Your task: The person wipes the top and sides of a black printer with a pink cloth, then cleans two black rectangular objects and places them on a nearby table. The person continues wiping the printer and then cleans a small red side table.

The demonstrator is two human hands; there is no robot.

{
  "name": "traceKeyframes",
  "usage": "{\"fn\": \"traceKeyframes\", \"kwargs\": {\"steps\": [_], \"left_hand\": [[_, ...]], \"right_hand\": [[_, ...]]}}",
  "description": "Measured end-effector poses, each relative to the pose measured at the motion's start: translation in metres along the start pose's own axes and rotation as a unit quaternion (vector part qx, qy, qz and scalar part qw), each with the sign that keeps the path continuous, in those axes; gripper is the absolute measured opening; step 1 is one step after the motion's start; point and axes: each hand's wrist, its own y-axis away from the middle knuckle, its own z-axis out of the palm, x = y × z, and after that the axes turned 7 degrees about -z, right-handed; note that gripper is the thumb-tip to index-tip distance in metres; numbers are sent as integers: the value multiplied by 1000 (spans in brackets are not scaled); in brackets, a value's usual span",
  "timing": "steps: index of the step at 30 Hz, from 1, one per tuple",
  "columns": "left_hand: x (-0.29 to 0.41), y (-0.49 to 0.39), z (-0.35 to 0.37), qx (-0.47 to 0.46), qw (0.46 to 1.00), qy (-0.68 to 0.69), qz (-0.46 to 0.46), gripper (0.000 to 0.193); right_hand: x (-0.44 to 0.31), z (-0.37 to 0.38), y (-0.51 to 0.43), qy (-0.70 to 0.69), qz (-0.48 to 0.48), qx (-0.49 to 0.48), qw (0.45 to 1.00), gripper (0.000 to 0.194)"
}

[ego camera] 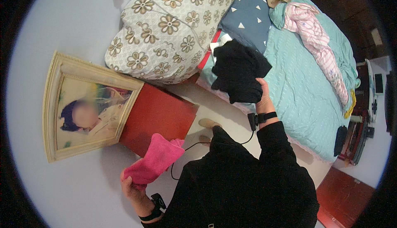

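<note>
My left hand grips one end of a bright pink cloth, which extends up and to the right in front of a red cabinet. In my right hand is a bundled black garment, held over the near edge of the bed. The thumb shows at the bundle's side; the other fingers are hidden behind it. White objects stick out past the black garment's far end, partly covered by it. Each wrist wears a strap with a small black device.
A framed picture leans on the wall by the cabinet. A large flower-patterned cover bulges beside the bed. On the teal bedspread lie a navy pillow and striped pink clothing. A thin black cable crosses my front.
</note>
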Motion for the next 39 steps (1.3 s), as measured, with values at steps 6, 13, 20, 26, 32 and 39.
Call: {"fn": "traceKeyframes", "kwargs": {"steps": [6,13,20,26,32,39], "left_hand": [[10,-9,10,5,999,-41,3,52],[-3,-16,16,-45,995,-78,-41,52],[-9,-1,10,-87,992,-86,-17,46],[-38,20,-22,93,869,-482,-63,25],[-80,-68,-89,245,765,-580,137,29],[-168,-160,-118,252,706,-659,66,66]], "right_hand": [[-11,-52,-13,310,30,160,937,89],[96,68,60,446,37,-425,787,90],[168,161,100,396,-83,-670,622,30],[145,158,89,581,-19,-578,572,15],[221,196,49,664,-39,-473,577,18],[347,168,49,734,-210,-482,430,78]]}}
